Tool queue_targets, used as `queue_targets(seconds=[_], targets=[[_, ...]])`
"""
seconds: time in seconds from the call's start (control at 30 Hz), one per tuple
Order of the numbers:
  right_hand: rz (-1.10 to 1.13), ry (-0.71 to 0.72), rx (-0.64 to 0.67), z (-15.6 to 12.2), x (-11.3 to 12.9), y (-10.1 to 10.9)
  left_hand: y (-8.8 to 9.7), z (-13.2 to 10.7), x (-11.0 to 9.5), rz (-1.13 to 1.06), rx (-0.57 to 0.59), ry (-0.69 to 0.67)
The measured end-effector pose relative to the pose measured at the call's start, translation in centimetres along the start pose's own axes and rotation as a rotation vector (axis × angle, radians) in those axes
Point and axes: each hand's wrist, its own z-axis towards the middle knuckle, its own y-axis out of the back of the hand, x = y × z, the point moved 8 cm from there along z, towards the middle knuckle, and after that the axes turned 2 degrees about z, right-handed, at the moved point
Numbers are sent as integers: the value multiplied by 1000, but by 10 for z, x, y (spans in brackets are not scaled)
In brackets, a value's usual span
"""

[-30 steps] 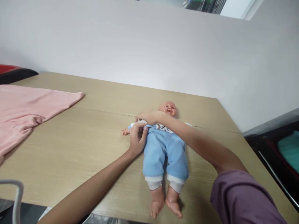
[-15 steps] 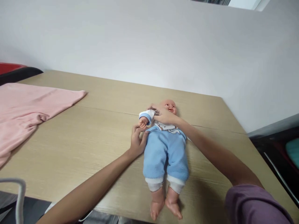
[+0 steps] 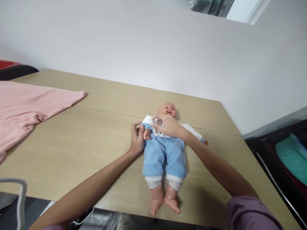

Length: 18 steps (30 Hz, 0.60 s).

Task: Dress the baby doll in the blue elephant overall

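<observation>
A baby doll [image 3: 164, 153] lies on its back on the wooden table [image 3: 79, 143], head toward the wall. It wears blue fleece trousers and a white top with blue cuffs. My left hand [image 3: 136, 139] is closed around the doll's bent arm [image 3: 146, 134], fingers pinching at the sleeve cuff. My right hand [image 3: 168, 127] reaches across the doll's chest and grips the white sleeve near the shoulder. The doll's other arm [image 3: 199, 138] lies stretched out to the right.
A pink cloth [image 3: 28, 107] is spread over the table's left part. A dark chair back [image 3: 14, 72] with red behind it stands at far left. A teal item [image 3: 291, 156] lies in a dark bin at right. A white wall runs behind.
The doll's near arm, stretched out flat a second ago, has been lifted and folded against its chest. My right hand slid from the shoulder onto the sleeve.
</observation>
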Motion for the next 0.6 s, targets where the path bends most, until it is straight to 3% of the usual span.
queue_targets(seconds=[0.07,0.17,0.33,0.5,0.6], targets=[[-57,-75,13,-11,0,-2,-1,4,1,-1,16,11],[10,-61,-16,-16,-3,-8,0,15,8,-23,21,55],[389,-159,-119,-10,-43,-17,-16,31,39,-164,186,360],[608,-206,-121,-7,-63,-26,-13,40,40,-114,179,301],[672,-209,-170,-7,-65,-28,-15,45,49,-117,213,351]])
